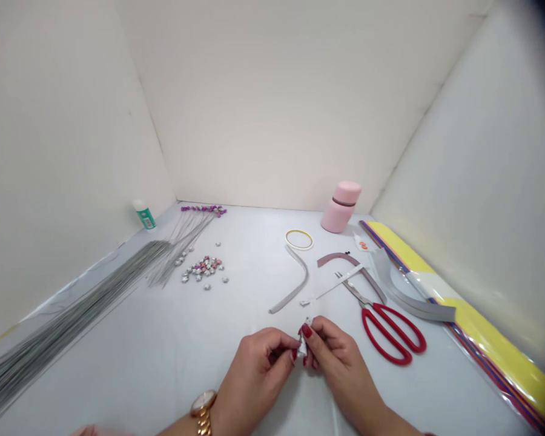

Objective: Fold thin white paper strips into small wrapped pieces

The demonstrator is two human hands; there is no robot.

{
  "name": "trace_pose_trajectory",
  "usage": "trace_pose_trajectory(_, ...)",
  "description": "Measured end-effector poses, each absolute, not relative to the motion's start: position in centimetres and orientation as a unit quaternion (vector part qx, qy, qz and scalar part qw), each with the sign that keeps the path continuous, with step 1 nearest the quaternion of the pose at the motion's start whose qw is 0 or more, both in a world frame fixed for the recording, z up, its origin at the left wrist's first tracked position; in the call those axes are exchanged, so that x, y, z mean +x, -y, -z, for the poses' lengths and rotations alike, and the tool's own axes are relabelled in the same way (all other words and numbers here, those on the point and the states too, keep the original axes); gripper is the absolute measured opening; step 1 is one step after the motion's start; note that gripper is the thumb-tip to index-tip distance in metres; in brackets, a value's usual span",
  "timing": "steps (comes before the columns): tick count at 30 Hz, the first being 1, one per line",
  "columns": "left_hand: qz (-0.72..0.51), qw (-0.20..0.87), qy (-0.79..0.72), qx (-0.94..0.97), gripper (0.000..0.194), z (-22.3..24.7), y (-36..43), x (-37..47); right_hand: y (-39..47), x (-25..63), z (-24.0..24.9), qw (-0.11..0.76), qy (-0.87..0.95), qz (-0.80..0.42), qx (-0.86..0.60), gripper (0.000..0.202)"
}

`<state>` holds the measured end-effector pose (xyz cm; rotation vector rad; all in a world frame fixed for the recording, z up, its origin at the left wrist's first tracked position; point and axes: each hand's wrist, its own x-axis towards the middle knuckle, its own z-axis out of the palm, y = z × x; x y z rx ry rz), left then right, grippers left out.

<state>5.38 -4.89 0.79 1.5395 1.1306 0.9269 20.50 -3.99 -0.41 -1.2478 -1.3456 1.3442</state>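
Observation:
Near the front middle of the table, my left hand (269,363) and my right hand (338,366) meet fingertip to fingertip. Between them is a small folded strip of silver-white paper (302,347), pinched by both hands and partly hidden by the fingers. Just beyond lie a tiny silver scrap (304,303) and a thin white strip (340,281). A bundle of grey paper strips (305,272) curves across the table ahead. Red-handled scissors (381,324) lie open to the right of my right hand.
Small folded stars (204,267), grey wires (82,303), purple-tipped stems (204,210) and a glue stick (144,214) are leftward. A tape roll (299,239), pink bottle (341,207), mauve strips (340,257), wide grey strips (413,307) and wrapped coloured paper (472,327) lie centre and right.

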Motion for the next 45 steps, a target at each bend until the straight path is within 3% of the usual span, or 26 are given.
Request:
trace_pose_trajectory(7,-0.404,0.505,-0.47,0.601,0.015,0.1,4.9,5.5,3.8,20.2,0.4,0.362,0.519,-0.598,-0.493,0.034)
trace_pose_trajectory(12,-0.406,0.565,-0.428,0.576,0.015,0.1,4.8,5.6,3.7,20.2,0.7,0.388,0.49,-0.594,-0.507,0.035)
trace_pose_trajectory(20,-0.364,0.424,-0.497,0.664,0.017,-0.4,5.1,5.3,3.8,20.0,0.4,0.377,0.491,-0.599,-0.508,0.04)
trace_pose_trajectory(24,-0.359,0.408,-0.497,0.677,0.017,-0.7,5.3,5.3,3.8,19.9,0.4,0.382,0.487,-0.602,-0.504,0.039)
trace_pose_trajectory(31,-0.377,0.551,-0.5,0.552,0.016,-0.2,4.7,5.6,4.0,19.8,0.8,0.359,0.519,-0.595,-0.498,0.038)
trace_pose_trajectory(39,-0.381,0.641,-0.473,0.469,0.009,0.0,4.1,5.7,4.0,20.2,1.2,0.348,0.557,-0.554,-0.511,0.035)
trace_pose_trajectory(45,-0.387,0.464,-0.491,0.627,0.018,-0.5,4.8,5.3,3.9,20.2,0.9,0.348,0.557,-0.57,-0.495,0.032)
